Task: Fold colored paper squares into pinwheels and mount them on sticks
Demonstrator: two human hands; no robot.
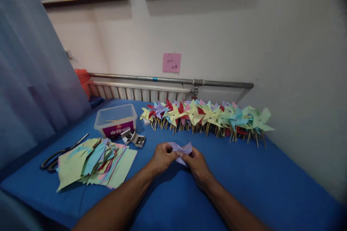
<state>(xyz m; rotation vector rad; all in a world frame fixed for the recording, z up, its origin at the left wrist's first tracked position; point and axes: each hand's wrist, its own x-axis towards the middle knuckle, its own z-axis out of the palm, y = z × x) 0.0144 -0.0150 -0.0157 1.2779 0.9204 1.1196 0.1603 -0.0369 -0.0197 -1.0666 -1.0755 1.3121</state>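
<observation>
A small purple paper pinwheel (185, 148) with its points folded inward is between my two hands, above the blue cloth. My left hand (162, 157) pinches its left side, thumb toward the middle. From the other side my right hand (197, 164) grips it, that thumb also pressed near the centre. The fingers hide much of the paper, and I cannot see whether a pin is in it. Behind my hands, many finished paper pinwheels (195, 114) on thin sticks lie in a long multicoloured row.
At left, a pile of coloured paper sheets (73, 162) lies beside black-handled scissors (63, 151). Small open boxes of metal pins (139, 140) sit by a clear plastic tub (115, 115) holding thin sticks. A radiator (141, 92) and pipe (170, 80) run along the wall.
</observation>
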